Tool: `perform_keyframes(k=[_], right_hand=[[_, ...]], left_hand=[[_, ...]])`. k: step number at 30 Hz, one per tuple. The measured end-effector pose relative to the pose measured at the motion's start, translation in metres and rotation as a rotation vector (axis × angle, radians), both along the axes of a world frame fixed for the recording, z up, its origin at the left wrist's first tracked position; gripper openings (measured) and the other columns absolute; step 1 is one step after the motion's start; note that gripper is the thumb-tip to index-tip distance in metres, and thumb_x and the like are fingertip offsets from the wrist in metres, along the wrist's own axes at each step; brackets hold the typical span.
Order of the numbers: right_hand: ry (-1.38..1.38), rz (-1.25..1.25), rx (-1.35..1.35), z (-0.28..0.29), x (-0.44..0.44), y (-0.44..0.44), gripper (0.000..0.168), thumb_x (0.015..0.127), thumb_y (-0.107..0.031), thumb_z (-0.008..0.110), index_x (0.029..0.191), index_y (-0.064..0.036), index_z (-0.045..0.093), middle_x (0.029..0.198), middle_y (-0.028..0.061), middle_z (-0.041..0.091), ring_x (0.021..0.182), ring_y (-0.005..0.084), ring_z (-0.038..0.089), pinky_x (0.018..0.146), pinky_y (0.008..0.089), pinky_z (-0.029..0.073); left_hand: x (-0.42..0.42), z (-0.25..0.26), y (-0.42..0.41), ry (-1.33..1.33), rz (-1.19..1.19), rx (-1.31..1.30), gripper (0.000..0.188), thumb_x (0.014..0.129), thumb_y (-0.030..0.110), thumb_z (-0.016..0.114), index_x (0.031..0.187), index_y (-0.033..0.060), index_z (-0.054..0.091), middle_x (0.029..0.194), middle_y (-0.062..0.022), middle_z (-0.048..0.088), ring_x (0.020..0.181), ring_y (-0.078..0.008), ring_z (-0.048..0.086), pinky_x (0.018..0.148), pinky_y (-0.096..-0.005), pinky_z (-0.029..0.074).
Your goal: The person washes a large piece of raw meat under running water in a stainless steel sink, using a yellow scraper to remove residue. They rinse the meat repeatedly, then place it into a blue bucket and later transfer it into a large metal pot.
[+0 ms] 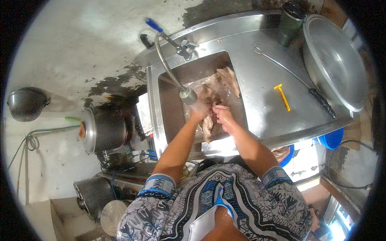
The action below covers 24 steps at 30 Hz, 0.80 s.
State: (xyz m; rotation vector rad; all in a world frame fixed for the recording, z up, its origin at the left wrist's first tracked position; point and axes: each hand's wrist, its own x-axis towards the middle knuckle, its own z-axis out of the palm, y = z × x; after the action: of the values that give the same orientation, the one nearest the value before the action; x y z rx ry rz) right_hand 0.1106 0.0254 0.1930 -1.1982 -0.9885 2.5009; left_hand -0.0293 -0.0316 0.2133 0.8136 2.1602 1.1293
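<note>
Both of my hands are in a metal sink (pixel 173 99), under a spray of water from a flexible-hose faucet (pixel 188 95). My left hand (pixel 197 114) is on a piece of pale, wet meat or tripe (pixel 208 128), its fingers partly hidden by the spray. My right hand (pixel 222 116) has curled fingers and pinches the edge of the same piece. More of the pale, ragged meat (pixel 227 79) lies in the sink beyond my hands, against the far right wall. Some water stands around it on the sink floor.
On the steel counter (pixel 262 120) to the right lie a yellow razor (pixel 282 98) and a long wire tool with a black-wrapped handle (pixel 286 68). A big metal basin (pixel 334 63) leans at the right end. A lidded pot (pixel 105 131) stands left; blue tubs (pixel 331 139) sit below the counter.
</note>
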Motion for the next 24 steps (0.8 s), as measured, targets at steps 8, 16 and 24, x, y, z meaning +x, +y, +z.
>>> perform_keyframes(k=[8, 16, 24], right_hand=[[0.277, 0.212, 0.644, 0.013, -0.001, 0.001, 0.044, 0.061, 0.002, 0.078, 0.104, 0.001, 0.066, 0.091, 0.0082, 0.062, 0.085, 0.0198, 0.058, 0.075, 0.0346, 0.047], [0.268, 0.139, 1.199, 0.05, 0.01, 0.001, 0.029, 0.064, -0.005, 0.076, 0.09, -0.003, 0.066, 0.084, 0.0104, 0.058, 0.084, 0.0255, 0.055, 0.073, 0.0359, 0.045], [0.37, -0.11, 0.482, 0.033, 0.0, 0.005, 0.03, 0.067, 0.003, 0.074, 0.096, -0.004, 0.069, 0.083, 0.0, 0.06, 0.071, 0.0101, 0.052, 0.065, 0.0264, 0.044]], left_hand=[[-0.013, 0.017, -0.022, -0.976, 0.106, 0.292, 0.024, 0.086, 0.016, 0.057, 0.104, 0.0009, 0.062, 0.093, -0.0149, 0.067, 0.081, -0.026, 0.068, 0.073, -0.0372, 0.056], [0.01, 0.029, -0.035, -1.033, 0.144, 0.379, 0.026, 0.086, 0.017, 0.055, 0.105, 0.0003, 0.061, 0.093, -0.0152, 0.067, 0.079, -0.0256, 0.068, 0.074, -0.0377, 0.058], [0.002, 0.022, -0.029, -0.836, 0.086, 0.401, 0.037, 0.096, 0.03, 0.05, 0.113, -0.001, 0.059, 0.107, -0.0157, 0.066, 0.092, -0.0265, 0.069, 0.082, -0.0399, 0.058]])
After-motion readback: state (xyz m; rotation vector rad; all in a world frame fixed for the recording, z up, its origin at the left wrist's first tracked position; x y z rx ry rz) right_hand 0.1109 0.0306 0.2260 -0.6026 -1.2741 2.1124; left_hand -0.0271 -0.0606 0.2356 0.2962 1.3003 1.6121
